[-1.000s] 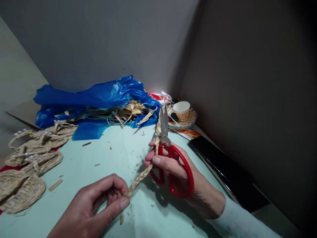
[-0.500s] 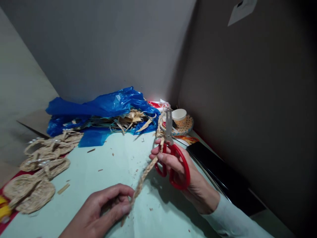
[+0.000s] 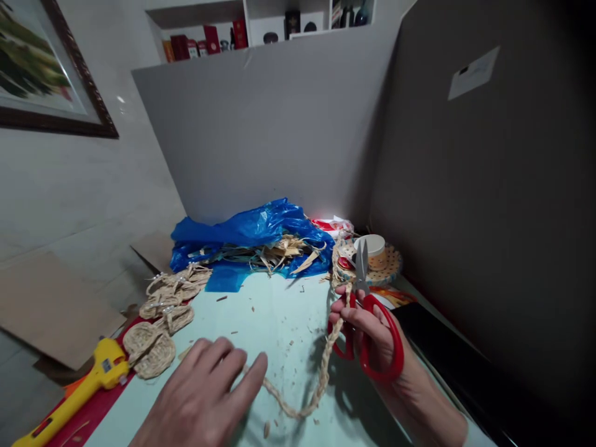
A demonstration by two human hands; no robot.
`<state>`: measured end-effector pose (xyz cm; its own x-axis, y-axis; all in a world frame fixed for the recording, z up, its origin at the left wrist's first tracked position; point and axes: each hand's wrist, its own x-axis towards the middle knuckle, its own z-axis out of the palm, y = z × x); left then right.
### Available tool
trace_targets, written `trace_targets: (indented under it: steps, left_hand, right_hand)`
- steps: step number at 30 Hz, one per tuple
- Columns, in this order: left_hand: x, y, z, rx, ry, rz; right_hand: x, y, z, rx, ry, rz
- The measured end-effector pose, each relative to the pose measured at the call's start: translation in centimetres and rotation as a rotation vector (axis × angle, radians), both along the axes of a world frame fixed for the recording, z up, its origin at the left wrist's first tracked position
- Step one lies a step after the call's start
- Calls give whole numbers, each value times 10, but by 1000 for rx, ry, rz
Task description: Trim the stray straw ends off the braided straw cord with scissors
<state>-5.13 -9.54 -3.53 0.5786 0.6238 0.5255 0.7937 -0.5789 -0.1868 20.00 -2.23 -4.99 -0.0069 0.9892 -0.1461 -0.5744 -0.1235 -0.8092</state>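
Observation:
My right hand holds red-handled scissors, blades upward and slightly apart. Between its thumb and fingers it also pinches the upper end of a braided straw cord. From there the cord hangs in a loose curve low over the table and runs left behind the thumb of my left hand. The left hand is seen from the back, fingers bent and a little blurred; the cord shows again between thumb and forefinger, which appear closed on it. Their exact grip is partly hidden.
Woven straw sandals line the left edge beside a yellow glue gun. A blue plastic bag with dry straw lies at the back. A paper cup stands on a woven hat. Pale green sheet covers the table.
The view has tilted up and swung left, bringing in shelves, a framed picture and the glue gun. My left hand has turned palm down; the cord has gone from taut to slack.

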Motion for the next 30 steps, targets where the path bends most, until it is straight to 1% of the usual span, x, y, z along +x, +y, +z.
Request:
trace_targets:
  steps: [1, 3, 6, 9, 11, 14, 17, 19, 21, 23, 26, 29, 30]
  left_hand:
    - [3, 11, 9, 68, 8, -39]
    - [8, 38, 24, 158, 10, -177]
    - [9, 81, 41, 196, -44, -263]
    - [9, 112, 47, 172, -149, -289]
    - [9, 120, 45, 159, -249, -290]
    - [9, 118, 36, 104, -405, -225]
    - [9, 110, 27, 59, -584, -61]
    - [8, 103, 22, -2, -701, 41]
    - [6, 95, 18, -149, -796, 112]
    - [4, 85, 14, -345, -887, 169]
    - [2, 67, 9, -597, -1024, 229]
    - [3, 51, 4, -905, -1328, 208]
    - [4, 47, 3, -977, -1432, 201]
  right_hand:
    - [0, 2, -3, 7, -6, 12]
    - [0, 7, -9, 54, -20, 40]
    - [0, 8, -13, 130, -33, 76]
    - [-2, 3, -12, 166, -20, 81]
    - [-3, 1, -10, 175, -11, 85]
    - [-3, -1, -10, 174, -14, 83]
    - [-6, 0, -12, 139, -60, 101]
    - [-10, 0, -12, 118, -145, 116]
    - [-13, -1, -13, 114, -266, 143]
    - [-16, -1, -13, 123, -386, 189]
    - [-19, 0, -19, 148, -506, 243]
    - [-20, 0, -25, 210, -618, 230]
    - [-20, -1, -25, 240, -661, 227]
